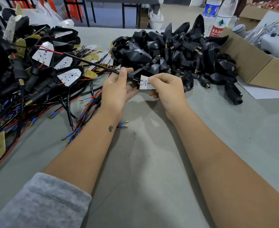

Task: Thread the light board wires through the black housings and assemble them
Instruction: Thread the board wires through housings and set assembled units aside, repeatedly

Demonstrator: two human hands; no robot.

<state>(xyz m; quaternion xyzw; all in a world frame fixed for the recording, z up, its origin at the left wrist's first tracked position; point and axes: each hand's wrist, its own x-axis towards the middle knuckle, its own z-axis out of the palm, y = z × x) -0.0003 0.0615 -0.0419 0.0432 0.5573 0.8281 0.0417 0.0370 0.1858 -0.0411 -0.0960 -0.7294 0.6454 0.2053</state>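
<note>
Both hands (117, 89) (167, 91) forward, fingers curled, pinching.

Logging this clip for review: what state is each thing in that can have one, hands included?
Left hand: holds the black plastic housing by its stem.
Right hand: pinches the white LED light board at the housing's open end.
Black sheathed wire: threaded through, exits the stem, runs up-left.
Pile of empty black housings: unassembled.
Pile of assembled housings with boards: boards seated.
Brown cardboard box: open.
</note>
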